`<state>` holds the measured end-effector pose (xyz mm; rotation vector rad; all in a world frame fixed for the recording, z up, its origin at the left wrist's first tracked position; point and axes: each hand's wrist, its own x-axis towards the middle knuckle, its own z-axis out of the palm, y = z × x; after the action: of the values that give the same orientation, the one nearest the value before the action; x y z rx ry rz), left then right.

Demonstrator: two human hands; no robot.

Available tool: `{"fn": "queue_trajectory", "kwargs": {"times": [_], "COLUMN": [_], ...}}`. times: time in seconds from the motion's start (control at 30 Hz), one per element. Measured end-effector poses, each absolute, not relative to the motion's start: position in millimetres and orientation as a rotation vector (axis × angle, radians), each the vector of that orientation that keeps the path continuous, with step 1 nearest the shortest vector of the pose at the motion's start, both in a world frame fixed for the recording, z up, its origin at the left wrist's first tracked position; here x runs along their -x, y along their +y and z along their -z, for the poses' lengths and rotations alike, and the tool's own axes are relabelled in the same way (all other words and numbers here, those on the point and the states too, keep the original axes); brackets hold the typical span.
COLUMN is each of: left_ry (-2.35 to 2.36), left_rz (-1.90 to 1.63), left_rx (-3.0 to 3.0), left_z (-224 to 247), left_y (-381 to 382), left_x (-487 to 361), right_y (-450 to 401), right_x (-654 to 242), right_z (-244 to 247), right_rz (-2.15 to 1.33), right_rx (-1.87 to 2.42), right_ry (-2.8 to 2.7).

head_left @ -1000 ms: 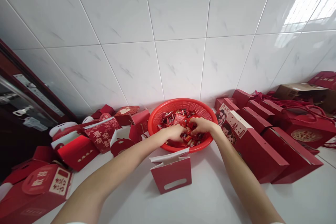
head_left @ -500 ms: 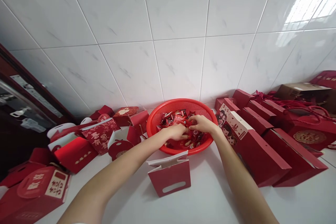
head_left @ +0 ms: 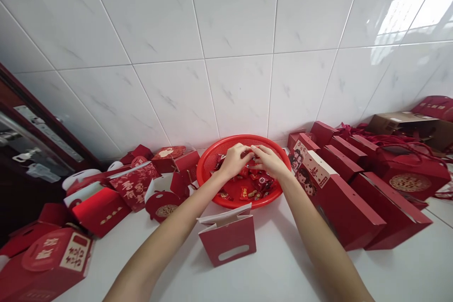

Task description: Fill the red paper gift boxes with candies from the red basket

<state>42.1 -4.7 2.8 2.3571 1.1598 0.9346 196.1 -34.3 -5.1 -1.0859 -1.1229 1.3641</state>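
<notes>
A red plastic basket [head_left: 244, 138] stands by the wall with small wrapped sweets [head_left: 253, 184] in it. Over the sweets, my left hand [head_left: 236, 160] has its fingers curled together, and what they hold, if anything, is too small to make out. My right hand [head_left: 267, 160] meets it from the other side, fingers bent, their tips touching or nearly touching those of the left; its contents are hidden too. In front of the basket stands a small red paper box [head_left: 230, 238] with its top open and an oval cut-out in its near side.
Red gift boxes of several shapes [head_left: 102, 212] line the left side. At the right stand rows of tall red boxes [head_left: 350, 217], with a red bag [head_left: 406, 174] and a brown carton [head_left: 399, 120] behind. A white tiled wall [head_left: 237, 99] rises behind the basket.
Both hands have risen a little from the sweets towards the far side of the basket and come together at the fingertips. The view has shifted slightly.
</notes>
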Motion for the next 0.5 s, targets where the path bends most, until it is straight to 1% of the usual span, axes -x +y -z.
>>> {"fn": "queue_trajectory", "kwargs": {"times": [0.13, 0.27, 0.4, 0.5], "left_ry": [1.036, 0.959, 1.088, 1.226], "left_rz": [-1.04, -1.068, -1.109, -1.064], "left_rx": [-2.16, -2.04, -2.007, -2.015], "left_z": [-3.3, -1.6, 1.3, 5.5], "left_y": [-7.0, -0.1, 21.0, 38.4], "left_x": [-48.0, -52.7, -46.6, -31.4], "right_y": [-32.2, -27.7, -27.2, -28.5], "right_x": [-191.7, -198.8, -206.4, -208.3], "right_z": [5.2, 6.2, 4.9, 3.6], "right_rz": [-1.459, -1.478, -1.453, -1.436], "right_rx": [0.898, 0.814, 0.732, 0.696], "right_ry": [-0.926, -0.788, -0.673, -0.614]}}
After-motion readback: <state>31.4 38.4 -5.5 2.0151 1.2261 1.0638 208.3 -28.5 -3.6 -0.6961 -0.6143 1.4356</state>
